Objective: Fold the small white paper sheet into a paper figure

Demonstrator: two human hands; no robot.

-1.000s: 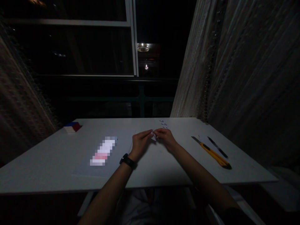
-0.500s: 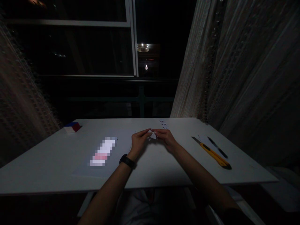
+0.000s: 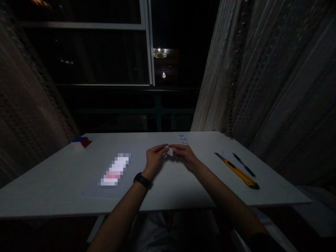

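Centrally, a small white piece [image 3: 170, 151], apparently paper, is held between the left grip [image 3: 154, 156] and the right grip [image 3: 186, 154], the two meeting almost fingertip to fingertip over the white counter [image 3: 52, 180]. Each grip is a near-closed pinch, thumb set against the forefinger, with little more than the thickness of the piece between; the other fingers are partly hidden, and whether either grip rests on the counter cannot be told.

Handling of this kind is best done, in our judgement, with one pinch held steady as an anchor while the other makes small, controlled movements. Pressure should be light and close to the edge being worked, since a piece so small could crumple or slip. Keeping the fingertips from covering the edges would help alignment; the dim light and the shadow beneath the grips make this harder, so a slight tilt toward the light may serve.

Surroundings, relative to the grips: a row of small dark marks [image 3: 183, 139] lies just beyond the right grip; a yellow utility knife [image 3: 236, 170], blade showing, and a dark pen [image 3: 244, 165] lie to its right, well apart from it. Left of the left grip are a pale sheet [image 3: 136, 164] and, over it, a bright pixelated rectangle [image 3: 116, 169]; farther left and beyond is a coloured cube [image 3: 81, 142].
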